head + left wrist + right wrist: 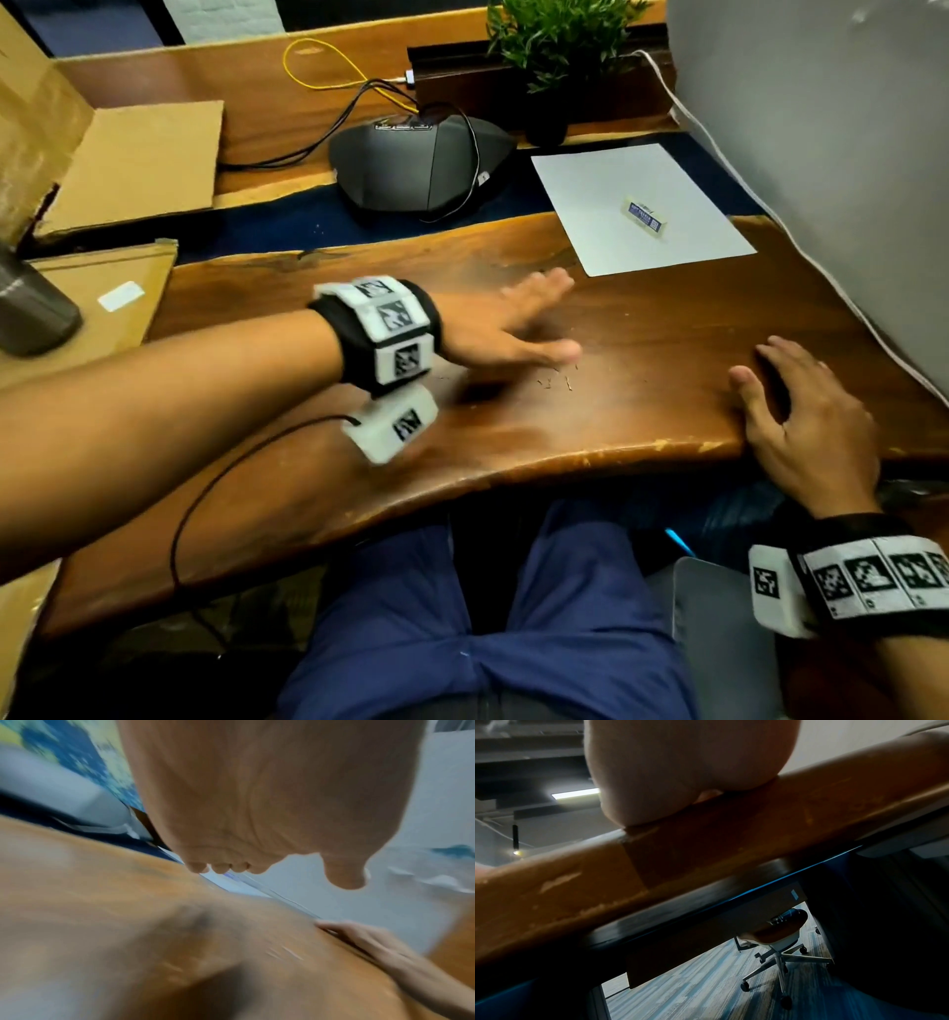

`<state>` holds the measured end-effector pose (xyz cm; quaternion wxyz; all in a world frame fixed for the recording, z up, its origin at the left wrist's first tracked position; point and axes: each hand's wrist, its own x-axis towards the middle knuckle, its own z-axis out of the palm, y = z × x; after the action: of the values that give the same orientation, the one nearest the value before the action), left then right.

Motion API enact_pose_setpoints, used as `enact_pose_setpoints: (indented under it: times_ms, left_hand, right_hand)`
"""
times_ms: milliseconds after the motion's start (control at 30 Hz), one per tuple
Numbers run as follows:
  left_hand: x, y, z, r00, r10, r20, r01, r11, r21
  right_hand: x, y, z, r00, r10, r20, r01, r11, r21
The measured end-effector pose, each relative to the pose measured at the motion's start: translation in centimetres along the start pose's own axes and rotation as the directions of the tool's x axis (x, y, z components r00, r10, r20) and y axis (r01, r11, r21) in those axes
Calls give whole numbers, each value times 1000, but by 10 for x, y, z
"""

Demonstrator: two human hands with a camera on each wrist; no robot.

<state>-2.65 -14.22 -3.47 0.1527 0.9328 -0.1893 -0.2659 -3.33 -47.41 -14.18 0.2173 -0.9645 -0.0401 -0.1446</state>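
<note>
My left hand (518, 329) is stretched out flat over the middle of the wooden desk (642, 318), fingers straight, blurred by motion, holding nothing. A few small crumbs (557, 381) lie on the wood just below its thumb. My right hand (801, 406) rests flat on the desk's front right edge, fingers relaxed and spread, empty. A white sheet of paper (606, 205) lies at the back right with a white and blue eraser (645, 218) on it. In the left wrist view the palm (257, 801) hovers over the desk (102, 902); the right hand (372, 947) shows at the desk's edge.
A black conference phone (411, 164) with cables sits behind the left hand. Cardboard pieces (133, 164) lie at the left beside a grey cup (31, 308). A potted plant (554, 56) stands at the back. A white cable (729, 169) runs along a grey partition (821, 154).
</note>
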Motion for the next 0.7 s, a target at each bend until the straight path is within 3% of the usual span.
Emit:
enact_pose_setpoints:
  times_ms: [67,167,233,300,400,567,633,700]
  left_hand:
    - [-17,-41,-18,983,-169,-65,172,984,39]
    - [-36,-93,-28,903,-428,-42,430,899,79]
    - [-35,-102,-20,875,-484,21,477,867,145]
    - [-26,-88,-4,899,-436,37,421,886,197]
    - [-5,-46,18,969,-242,49,221,940,260]
    - [20,29,38,985,8,172,-54,962,268]
    - [17,41,34,983,62,172,-88,986,144]
    - [4,33,21,996,24,88,-26,999,22]
  right_hand:
    - [0,-3,0,1000,6,-12,-6,1000,6]
    - [0,-7,0,999,5,-39,-5,1000,13]
    - [0,-7,0,999,9,-53,-9,1000,9]
    - [-1,-7,0,998,2,-59,-2,1000,7]
    - [-1,-9,-1,998,16,-64,-15,1000,4]
    - [-2,-13,-4,998,4,-57,-3,1000,4]
    - [-2,-12,-4,999,5,-52,-4,1000,7]
    - [-2,-12,-4,999,-1,-52,1,1000,1]
